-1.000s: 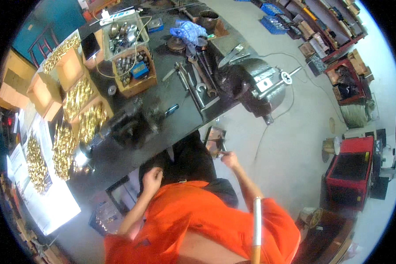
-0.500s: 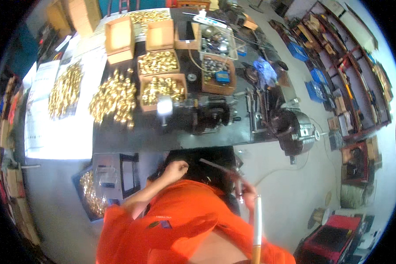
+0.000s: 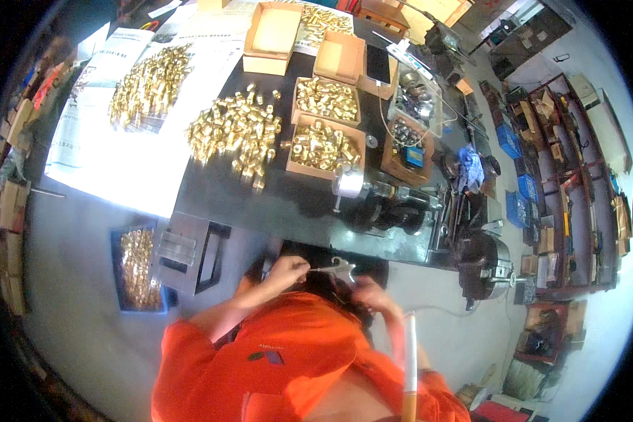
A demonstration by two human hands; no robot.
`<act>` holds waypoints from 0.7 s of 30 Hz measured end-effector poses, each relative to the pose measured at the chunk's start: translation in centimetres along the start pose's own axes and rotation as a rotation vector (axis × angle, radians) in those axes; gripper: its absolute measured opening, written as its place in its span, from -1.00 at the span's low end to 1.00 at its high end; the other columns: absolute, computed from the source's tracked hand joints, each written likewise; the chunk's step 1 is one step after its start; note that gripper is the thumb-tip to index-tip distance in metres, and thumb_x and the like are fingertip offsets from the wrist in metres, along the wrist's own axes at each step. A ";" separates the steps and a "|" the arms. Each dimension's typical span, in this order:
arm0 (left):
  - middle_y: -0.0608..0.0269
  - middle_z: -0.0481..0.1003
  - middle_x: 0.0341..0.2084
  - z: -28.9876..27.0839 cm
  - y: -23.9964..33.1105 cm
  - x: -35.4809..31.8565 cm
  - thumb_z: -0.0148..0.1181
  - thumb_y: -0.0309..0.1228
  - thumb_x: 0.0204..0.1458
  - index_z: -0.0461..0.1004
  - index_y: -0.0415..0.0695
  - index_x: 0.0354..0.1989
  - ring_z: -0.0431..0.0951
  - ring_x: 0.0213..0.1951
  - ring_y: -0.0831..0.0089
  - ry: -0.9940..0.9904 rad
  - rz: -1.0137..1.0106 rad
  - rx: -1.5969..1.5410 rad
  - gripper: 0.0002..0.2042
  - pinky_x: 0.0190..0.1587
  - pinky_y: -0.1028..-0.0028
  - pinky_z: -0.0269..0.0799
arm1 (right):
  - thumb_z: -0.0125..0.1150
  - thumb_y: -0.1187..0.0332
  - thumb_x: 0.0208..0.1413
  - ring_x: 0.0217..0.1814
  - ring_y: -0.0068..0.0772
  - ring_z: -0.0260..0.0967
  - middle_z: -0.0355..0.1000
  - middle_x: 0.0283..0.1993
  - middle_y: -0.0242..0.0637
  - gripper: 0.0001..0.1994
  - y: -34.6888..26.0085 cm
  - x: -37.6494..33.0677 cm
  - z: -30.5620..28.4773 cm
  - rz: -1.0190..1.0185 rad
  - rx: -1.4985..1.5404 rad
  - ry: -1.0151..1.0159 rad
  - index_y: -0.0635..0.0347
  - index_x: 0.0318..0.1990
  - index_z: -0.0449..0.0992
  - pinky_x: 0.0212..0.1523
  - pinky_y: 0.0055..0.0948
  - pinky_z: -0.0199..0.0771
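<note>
My left hand (image 3: 287, 270) is pinched on one end of a small grey metal piece (image 3: 335, 266), held just below the front edge of the dark workbench (image 3: 274, 207). By the piece's other end, slightly lower, my right hand (image 3: 376, 294) has its fingers curled; whether it grips the piece I cannot tell. Both orange sleeves (image 3: 288, 337) come up from the lower edge. A white cigarette with an orange filter (image 3: 409, 355) sticks up close to the camera.
Piles of brass fittings (image 3: 238, 135) lie on the bench and on white paper sheets (image 3: 119, 105), others in cardboard boxes (image 3: 323, 144). A small dark machine (image 3: 383, 204) stands at the bench front. A blue crate of brass parts (image 3: 137, 267) sits on the floor; shelves (image 3: 577, 183) stand right.
The view has swung, so the bench now fills the upper left. My two hands have come closer together around the metal piece.
</note>
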State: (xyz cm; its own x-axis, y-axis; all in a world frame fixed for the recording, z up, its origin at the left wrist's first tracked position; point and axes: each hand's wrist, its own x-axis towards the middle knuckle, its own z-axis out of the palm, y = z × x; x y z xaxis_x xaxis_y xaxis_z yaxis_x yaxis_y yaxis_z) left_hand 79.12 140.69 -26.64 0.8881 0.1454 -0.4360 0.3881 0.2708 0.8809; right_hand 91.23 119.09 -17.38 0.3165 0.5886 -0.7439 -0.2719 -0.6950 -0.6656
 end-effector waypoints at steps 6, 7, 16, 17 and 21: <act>0.30 0.40 -0.70 -1.7 2.0 -0.2 0.05 -0.36 -0.03 0.44 -0.30 -0.40 0.37 -0.63 0.60 0.123 0.096 0.289 -0.79 -0.56 0.57 0.25 | -0.04 0.43 -0.12 -0.63 -0.66 0.16 0.35 -0.52 -0.36 -0.71 0.2 4.6 1.1 0.179 0.341 -0.536 0.31 -0.19 0.40 -0.64 -0.68 0.15; 0.30 0.40 -0.70 -2.2 2.4 -0.4 0.05 -0.36 -0.03 0.44 -0.30 -0.41 0.37 -0.64 0.60 0.146 0.121 0.316 -0.79 -0.56 0.57 0.25 | -0.04 0.43 -0.11 -0.63 -0.67 0.15 0.34 -0.53 -0.35 -0.72 -1.3 4.7 1.4 0.178 0.255 -0.485 0.30 -0.20 0.40 -0.65 -0.68 0.13; 0.31 0.39 -0.71 -6.4 -1.2 -2.8 -0.01 -0.42 -0.03 0.42 -0.23 -0.41 0.38 -0.69 0.55 0.258 -0.104 -0.053 -0.86 -0.63 0.60 0.24 | 0.12 0.40 -0.16 -0.56 -0.65 0.18 0.31 -0.53 -0.43 -0.70 -3.8 3.7 2.4 -0.222 -0.020 -0.198 0.16 -0.18 0.40 -0.58 -0.62 0.12; 0.31 0.38 -0.71 -6.1 -1.9 -2.7 -0.01 -0.42 -0.03 0.42 -0.23 -0.42 0.38 -0.69 0.55 0.238 -0.088 -0.048 -0.86 -0.63 0.60 0.25 | 0.13 0.39 -0.17 -0.54 -0.64 0.18 0.31 -0.52 -0.44 -0.69 -4.1 3.2 2.3 -0.221 -0.059 -0.180 0.17 -0.18 0.40 -0.56 -0.61 0.13; 0.33 0.36 -0.71 -5.7 -1.6 -2.5 -0.02 -0.42 -0.03 0.40 -0.21 -0.43 0.38 -0.68 0.54 0.279 -0.114 -0.259 -0.88 -0.63 0.57 0.29 | 0.15 0.37 -0.18 -0.47 -0.62 0.17 0.31 -0.50 -0.47 -0.65 -3.0 3.6 0.6 -0.282 -0.352 -0.080 0.23 -0.15 0.39 -0.47 -0.57 0.18</act>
State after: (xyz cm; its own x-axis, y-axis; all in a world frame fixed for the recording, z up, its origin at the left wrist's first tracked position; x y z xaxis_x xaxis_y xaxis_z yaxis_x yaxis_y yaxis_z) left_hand 74.86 145.32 -28.04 0.7280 0.3444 -0.5928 0.3732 0.5262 0.7640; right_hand 92.62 123.50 -18.08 0.2594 0.7952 -0.5480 0.1442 -0.5930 -0.7922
